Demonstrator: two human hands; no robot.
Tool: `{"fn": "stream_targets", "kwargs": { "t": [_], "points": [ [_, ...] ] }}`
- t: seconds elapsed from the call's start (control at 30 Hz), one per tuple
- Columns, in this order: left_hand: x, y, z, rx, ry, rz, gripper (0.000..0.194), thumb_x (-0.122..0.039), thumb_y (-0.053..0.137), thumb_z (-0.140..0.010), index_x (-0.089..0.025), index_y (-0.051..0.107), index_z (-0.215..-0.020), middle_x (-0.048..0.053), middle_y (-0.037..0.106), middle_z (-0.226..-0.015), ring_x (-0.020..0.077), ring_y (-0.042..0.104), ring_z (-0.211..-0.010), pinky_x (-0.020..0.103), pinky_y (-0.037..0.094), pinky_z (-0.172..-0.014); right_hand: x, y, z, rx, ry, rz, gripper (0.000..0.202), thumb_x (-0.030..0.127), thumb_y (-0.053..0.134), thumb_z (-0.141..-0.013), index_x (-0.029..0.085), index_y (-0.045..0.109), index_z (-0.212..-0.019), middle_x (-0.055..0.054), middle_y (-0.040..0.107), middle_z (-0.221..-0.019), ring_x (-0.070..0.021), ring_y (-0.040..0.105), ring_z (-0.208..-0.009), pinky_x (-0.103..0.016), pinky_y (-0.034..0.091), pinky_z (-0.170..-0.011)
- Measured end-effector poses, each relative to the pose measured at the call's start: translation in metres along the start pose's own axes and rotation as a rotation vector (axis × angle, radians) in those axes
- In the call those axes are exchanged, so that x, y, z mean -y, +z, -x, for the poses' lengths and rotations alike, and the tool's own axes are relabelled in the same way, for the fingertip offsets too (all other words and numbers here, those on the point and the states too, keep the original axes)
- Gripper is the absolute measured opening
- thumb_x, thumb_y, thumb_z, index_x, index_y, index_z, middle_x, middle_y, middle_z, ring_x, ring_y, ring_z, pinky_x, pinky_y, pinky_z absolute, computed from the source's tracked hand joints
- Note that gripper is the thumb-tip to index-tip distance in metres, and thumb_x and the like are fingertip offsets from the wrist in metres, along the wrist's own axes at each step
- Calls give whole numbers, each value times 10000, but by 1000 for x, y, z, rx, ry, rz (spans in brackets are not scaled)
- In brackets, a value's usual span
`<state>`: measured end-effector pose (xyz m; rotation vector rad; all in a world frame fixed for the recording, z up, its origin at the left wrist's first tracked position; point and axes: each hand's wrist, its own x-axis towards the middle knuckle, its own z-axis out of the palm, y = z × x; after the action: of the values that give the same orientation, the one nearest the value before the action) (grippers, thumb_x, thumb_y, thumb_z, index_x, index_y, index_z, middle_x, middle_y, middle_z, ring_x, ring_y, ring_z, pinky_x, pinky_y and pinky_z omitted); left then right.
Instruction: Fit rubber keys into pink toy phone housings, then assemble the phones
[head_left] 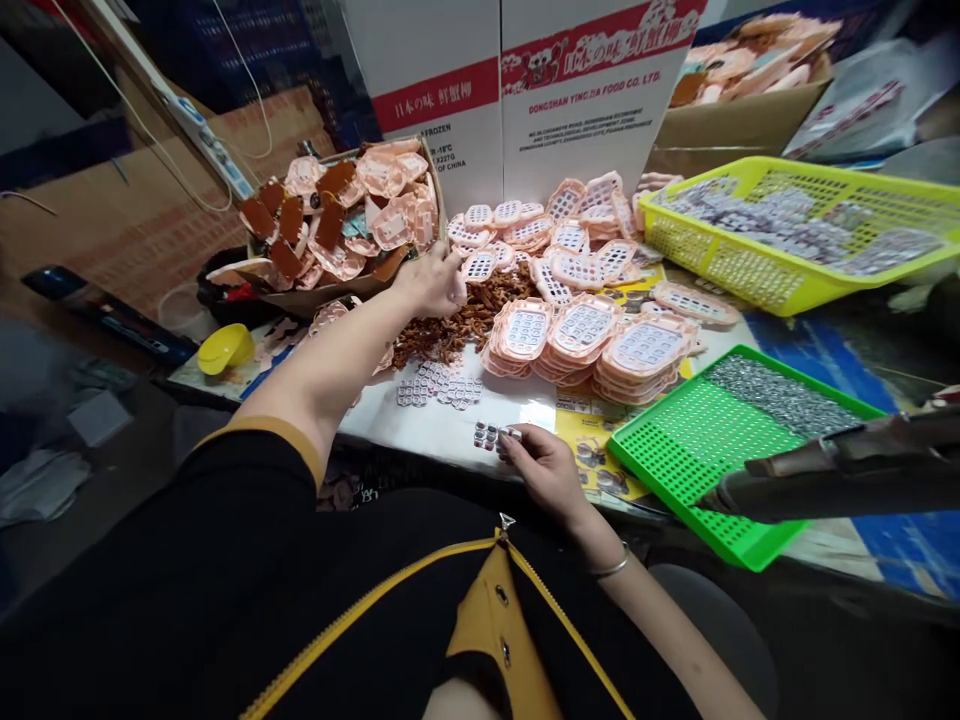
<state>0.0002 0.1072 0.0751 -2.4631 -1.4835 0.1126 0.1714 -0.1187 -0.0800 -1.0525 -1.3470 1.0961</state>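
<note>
My left hand (435, 284) reaches out to the pile beside the cardboard box, its fingers curled down by the brown pieces (491, 302) and the nearest pink plastic shells (480, 266). What lies within those fingers I cannot make out. Close to the table's front edge, my right hand (549, 468) pinches a small keypad sheet (487, 436) with dark, shiny buttons between thumb and fingers. White keypad frames (439, 385) lie flat on the table a little beyond it. Stacks of pink shells with button grids (585, 330) stand farther back, to the right.
A cardboard box (439, 205) full of pink and brown parts stands at left. A yellow basket (720, 255) of small pieces is back right, and a green tray (675, 440) of small grey pieces nearer. A dark blurred bar (847, 465) crosses the tray. A yellow bowl (225, 348) sits far left.
</note>
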Motion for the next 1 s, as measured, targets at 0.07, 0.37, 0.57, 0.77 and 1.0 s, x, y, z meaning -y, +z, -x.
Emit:
{"fn": "stream_targets", "kwargs": {
  "t": [0.07, 0.37, 0.57, 0.77, 1.0],
  "points": [
    [9, -1, 2, -36, -47, 20, 667, -440, 663, -719, -184, 460, -1300, 134, 456, -1333, 320, 578, -1159, 376, 477, -948, 1, 1, 0, -8, 3, 17, 394, 557, 600, -863, 181, 719, -878, -54, 691, -739, -150, 593, -638, -258, 495, -579],
    [37, 17, 16, -229, -162, 223, 556, -488, 692, -766, -229, 496, -1218, 79, 474, -1332, 282, 523, -1213, 382, 489, -953, 3, 3, -3, -73, 72, -50, 371, 563, 660, -822, 194, 695, -840, -39, 696, -722, -143, 618, -623, -259, 519, -585],
    [56, 30, 23, -228, -261, 342, 688, -550, 745, -695, -176, 470, -1203, 131, 609, -1190, 327, 598, -1165, 435, 488, -978, 2, 3, -3, -113, 139, -57, 355, 554, 703, -792, 202, 701, -838, -30, 689, -691, -147, 626, -604, -265, 534, -573],
    [48, 38, 80, -524, -168, 683, 848, -573, 628, -829, -239, 176, -1464, 147, 525, -1380, 262, 571, -1260, 406, 502, -991, -3, 0, -5, -171, 222, -165, 361, 546, 787, -712, 202, 705, -784, -24, 687, -668, -145, 631, -594, -275, 559, -574],
    [-9, 78, 163, -764, 291, 1261, 818, -393, 771, -775, -304, 304, -1441, 142, 375, -1559, 300, 425, -1419, 457, 412, -1123, 39, 25, -30, -201, 269, -620, 336, 472, 907, -571, 245, 718, -733, -2, 746, -842, -126, 686, -710, -241, 590, -618]
  ]
}}
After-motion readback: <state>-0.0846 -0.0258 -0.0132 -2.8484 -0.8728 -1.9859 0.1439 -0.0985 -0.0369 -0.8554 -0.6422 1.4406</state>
